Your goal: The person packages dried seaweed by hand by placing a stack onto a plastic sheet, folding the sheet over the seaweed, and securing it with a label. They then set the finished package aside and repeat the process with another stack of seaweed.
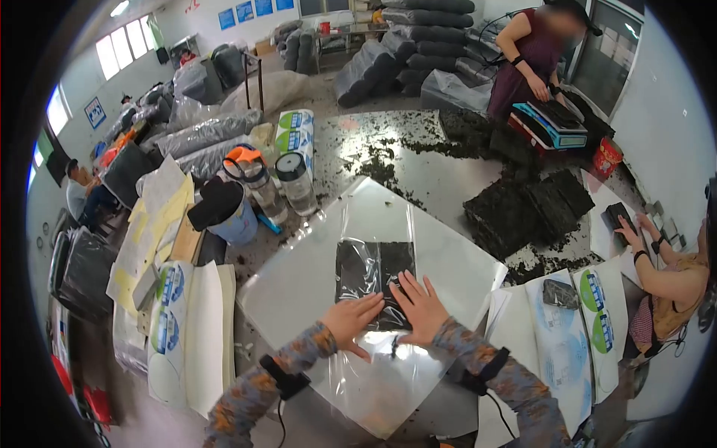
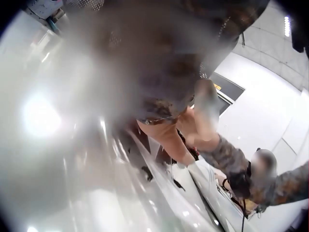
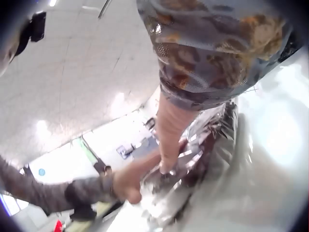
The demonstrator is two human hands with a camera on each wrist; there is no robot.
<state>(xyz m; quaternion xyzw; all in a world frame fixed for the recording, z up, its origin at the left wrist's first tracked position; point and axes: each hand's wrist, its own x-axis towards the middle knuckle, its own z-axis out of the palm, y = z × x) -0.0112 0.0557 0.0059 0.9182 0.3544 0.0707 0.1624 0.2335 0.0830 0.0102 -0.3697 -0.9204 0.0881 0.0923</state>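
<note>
In the head view, a black rectangular slab (image 1: pixel 358 261) lies under clear plastic film (image 1: pixel 373 216) at the middle of a white sheet (image 1: pixel 299 291) turned cornerwise. My left hand (image 1: pixel 351 321) rests on the film along the slab's near left part, fingers straight and pointing right. Beside it, my right hand (image 1: pixel 420 310) presses on the slab's right edge, fingers spread. Both thumbs point towards each other near the slab's front edge. The right wrist view shows wrinkled, shiny film (image 3: pixel 207 135) under the right hand. Blur hides part of the left wrist view.
Dark crumbly slabs (image 1: pixel 523 209) and loose flakes lie at the back right. At the left stand clear jars (image 1: pixel 296 183), a bucket (image 1: pixel 231 216) and stacked paper packs (image 1: pixel 172 336). A person (image 1: pixel 534 67) works at the far side, another person (image 1: pixel 672 276) at the right.
</note>
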